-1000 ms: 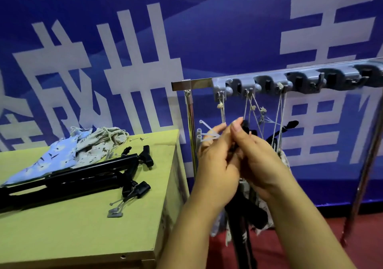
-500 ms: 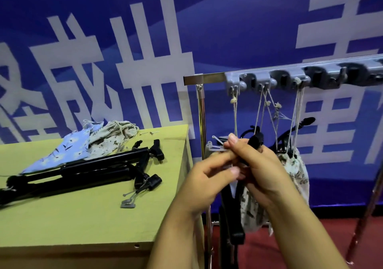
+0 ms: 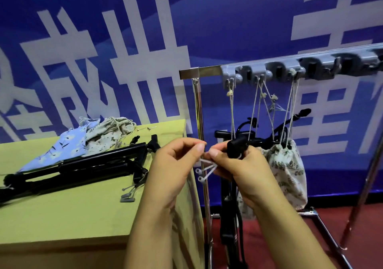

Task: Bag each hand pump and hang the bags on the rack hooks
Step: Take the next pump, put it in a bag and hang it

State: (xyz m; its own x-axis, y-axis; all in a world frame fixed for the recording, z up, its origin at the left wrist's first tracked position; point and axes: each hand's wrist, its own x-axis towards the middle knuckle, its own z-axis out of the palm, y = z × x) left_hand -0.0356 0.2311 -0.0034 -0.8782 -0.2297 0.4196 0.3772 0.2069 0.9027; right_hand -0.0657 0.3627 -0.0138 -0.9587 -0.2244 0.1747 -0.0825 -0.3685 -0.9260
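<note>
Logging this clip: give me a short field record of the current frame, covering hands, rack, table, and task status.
left hand: pinches white plastic piece
right hand: grips black pump head, also pinches the white piece
rack hooks: three carry drawstrings; floral bag hangs beside the right hand
table: black hand pumps, blue bag, beige bag
status: pumps on table not yet bagged

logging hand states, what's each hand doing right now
Left hand: pinching the white accessory piece.
Right hand: gripping the black pump head.
</note>
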